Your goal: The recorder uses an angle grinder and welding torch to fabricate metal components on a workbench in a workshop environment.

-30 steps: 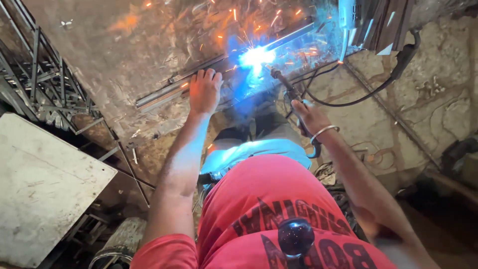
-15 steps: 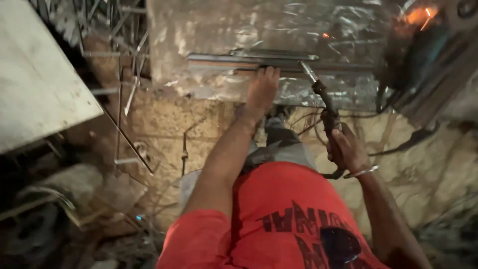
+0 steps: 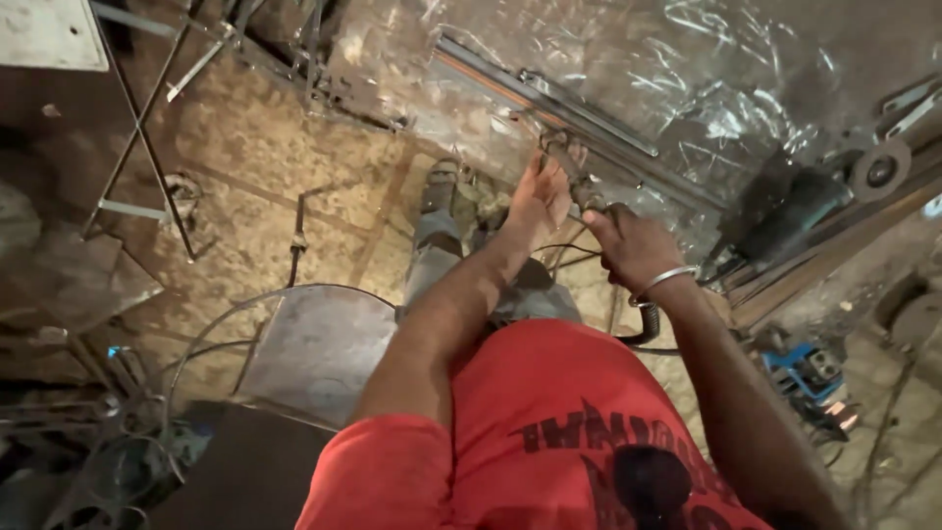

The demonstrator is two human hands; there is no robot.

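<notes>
Sparks have ceased since the earlier view and both hands now sit lower, nearer my knees. My right hand (image 3: 628, 245) is closed round the dark, slim electrode holder (image 3: 587, 191), its tip just beyond my knuckles, at the long grey steel bar (image 3: 549, 98). My left hand (image 3: 538, 201) rests fingers spread, just beside that grip, holding nothing
</notes>
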